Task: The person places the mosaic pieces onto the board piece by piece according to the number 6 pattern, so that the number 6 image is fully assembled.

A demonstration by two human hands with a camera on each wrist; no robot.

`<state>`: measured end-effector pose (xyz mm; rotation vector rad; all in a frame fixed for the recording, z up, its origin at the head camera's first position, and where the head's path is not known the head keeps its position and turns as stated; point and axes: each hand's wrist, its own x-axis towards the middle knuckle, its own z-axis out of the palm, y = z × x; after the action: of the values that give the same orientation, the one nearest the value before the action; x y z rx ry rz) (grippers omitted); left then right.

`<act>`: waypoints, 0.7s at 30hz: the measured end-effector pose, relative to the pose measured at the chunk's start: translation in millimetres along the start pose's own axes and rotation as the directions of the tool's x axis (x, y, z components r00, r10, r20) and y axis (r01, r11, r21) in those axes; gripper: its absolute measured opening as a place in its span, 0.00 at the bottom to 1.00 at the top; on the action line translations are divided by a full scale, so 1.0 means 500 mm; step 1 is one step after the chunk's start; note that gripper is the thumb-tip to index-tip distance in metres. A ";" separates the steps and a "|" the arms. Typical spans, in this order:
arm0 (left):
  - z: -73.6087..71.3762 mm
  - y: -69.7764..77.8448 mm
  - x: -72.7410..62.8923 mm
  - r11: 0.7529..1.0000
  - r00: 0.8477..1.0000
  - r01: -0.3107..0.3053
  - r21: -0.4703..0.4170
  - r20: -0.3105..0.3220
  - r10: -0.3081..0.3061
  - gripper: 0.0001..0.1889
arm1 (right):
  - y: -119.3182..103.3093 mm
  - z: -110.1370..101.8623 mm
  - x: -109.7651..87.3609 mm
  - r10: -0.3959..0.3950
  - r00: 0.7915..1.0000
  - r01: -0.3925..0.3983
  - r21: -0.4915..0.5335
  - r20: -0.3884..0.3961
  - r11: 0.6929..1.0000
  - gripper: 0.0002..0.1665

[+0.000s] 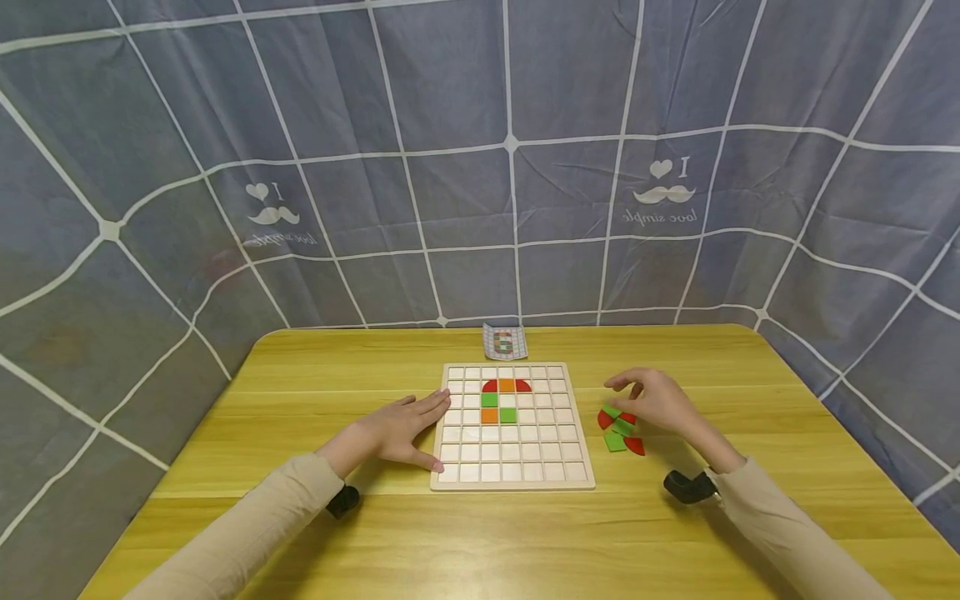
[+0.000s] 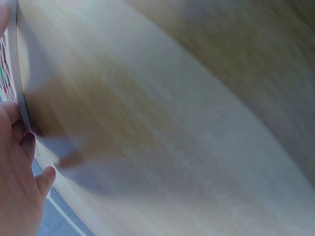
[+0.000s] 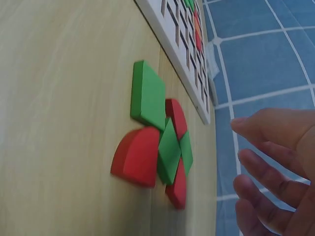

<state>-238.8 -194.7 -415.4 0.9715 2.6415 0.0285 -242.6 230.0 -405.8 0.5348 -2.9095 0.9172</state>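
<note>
A wooden grid board (image 1: 512, 487) lies flat on the table. My left hand (image 1: 405, 431) rests at its left edge with fingers spread, fingertips and thumb on the rim. Set in the grid are two red quarter-round tiles with an orange tile (image 1: 507, 385) between them, two green square tiles and another orange one below. To the right of the board, my right hand (image 1: 656, 402) hovers over a small pile of tiles, fingers loosely bent and nothing between them. That pile holds green square tiles (image 3: 149, 96) and red quarter-round tiles (image 3: 138, 160), some overlapping.
A small card (image 1: 505, 342) with a coloured pattern on a grid lies behind the board. The yellow wooden table (image 1: 300, 367) ends at a grey-blue curtain (image 1: 457, 200) with white lines. A black wrist strap (image 1: 687, 487) shows at the right wrist.
</note>
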 end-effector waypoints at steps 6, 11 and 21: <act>0.000 0.000 0.000 1.000 1.000 -0.006 0.001 -0.001 0.006 0.55 | 0.022 -0.005 -0.011 -0.022 0.999 0.021 0.012 0.026 1.000 0.17; 0.000 -0.001 0.000 1.000 1.000 0.001 -0.008 0.003 -0.001 0.56 | 0.041 -0.006 -0.021 -0.031 0.997 0.028 0.039 0.073 0.999 0.19; -0.001 0.001 -0.001 1.000 1.000 -0.003 -0.004 -0.002 0.003 0.56 | 0.067 -0.006 -0.035 -0.006 0.995 0.004 0.019 0.101 1.000 0.20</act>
<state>-238.1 -194.6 -414.5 0.9743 2.6405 0.0351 -237.5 262.5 -424.2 0.6068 -2.9904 0.9443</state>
